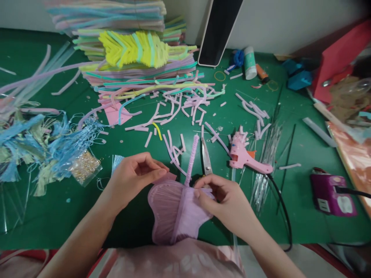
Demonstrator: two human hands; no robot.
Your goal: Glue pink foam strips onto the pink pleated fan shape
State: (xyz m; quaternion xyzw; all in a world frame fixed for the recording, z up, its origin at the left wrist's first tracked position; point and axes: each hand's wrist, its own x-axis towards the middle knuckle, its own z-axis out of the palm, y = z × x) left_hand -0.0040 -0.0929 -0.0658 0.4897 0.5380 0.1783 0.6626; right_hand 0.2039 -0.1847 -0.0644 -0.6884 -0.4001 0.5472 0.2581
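In the head view, a lilac winged ornament (165, 210) built from fuzzy chenille stems sits at six o'clock, at the near edge of the green tabletop (292, 208), its wound stalk (191, 163) pointing to between twelve and one. It should be very light; the fuzz probably grips well rather than slipping, the wire cores will likely bend and keep their bend, and the thin, ribbed wing fill looks easiest to crush. Good holds would be the thicker outlined rim or the central spine where the stalk begins, leaving the wing panels unpressed. The right hand (227, 197) appears to do this, its fingers pinched on the upper rim at about one o'clock on the piece. The left hand (130, 175) hovers by the rim at eleven o'clock, thumb and fingers drawn together beside a small pink piece (171, 177); whether they grip it, I cannot tell. As for writing, the green-and-white tube (249, 61) at one o'clock from the ornament and the purple box (333, 195) at three o'clock seem to carry labels, but nothing is legible; the pink glue gun (246, 156) at two o'clock shows no readable brand.
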